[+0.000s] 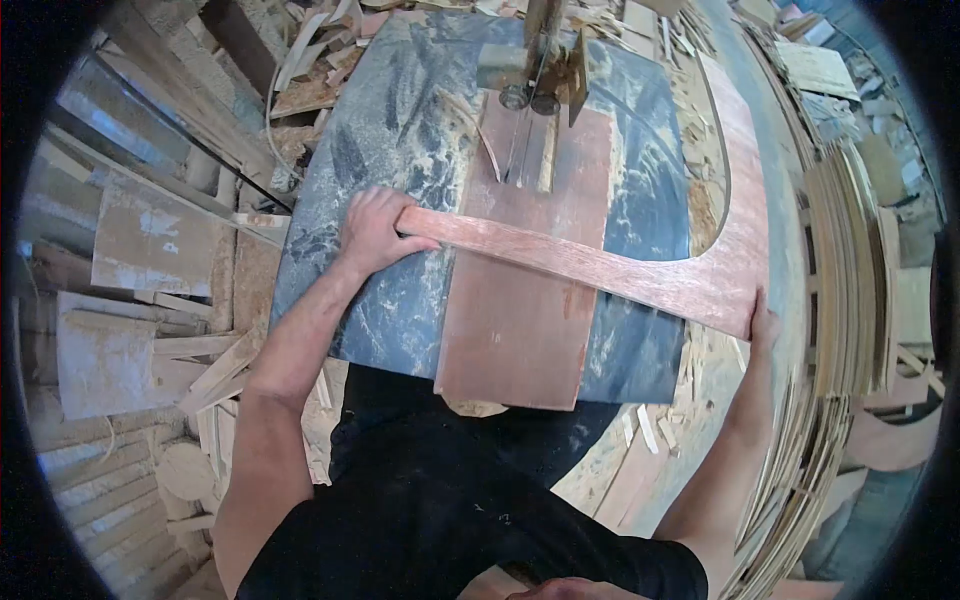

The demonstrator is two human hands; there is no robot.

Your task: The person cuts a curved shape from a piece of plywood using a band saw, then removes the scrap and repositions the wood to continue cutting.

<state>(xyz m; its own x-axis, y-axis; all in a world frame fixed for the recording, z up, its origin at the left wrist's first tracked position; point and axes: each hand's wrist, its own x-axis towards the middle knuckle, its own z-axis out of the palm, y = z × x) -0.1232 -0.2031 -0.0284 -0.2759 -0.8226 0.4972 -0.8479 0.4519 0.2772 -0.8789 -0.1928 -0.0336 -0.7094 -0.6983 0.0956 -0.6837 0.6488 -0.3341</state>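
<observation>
A reddish plywood piece [590, 265] with a long narrow arm and a curved inner edge spans the saw table from left to right. Its wide part extends past the table's right edge and reaches up and away. My left hand [378, 232] is closed around the narrow end, thumb on the near side. At the lower right corner my right hand [765, 322] grips the board's edge, with most of its fingers hidden. Under the piece lies a brown flat board [515, 350] on the dusty blue-grey saw table [390, 130]. Beyond it stands the band saw's guide assembly [545, 85].
A thin curved offcut [478, 125] lies left of the saw guide. Stacked thin sheets [850, 270] stand at the right. Wood scraps [655, 435] and sawdust cover the floor around the table, and more boards [150, 235] lean at the left.
</observation>
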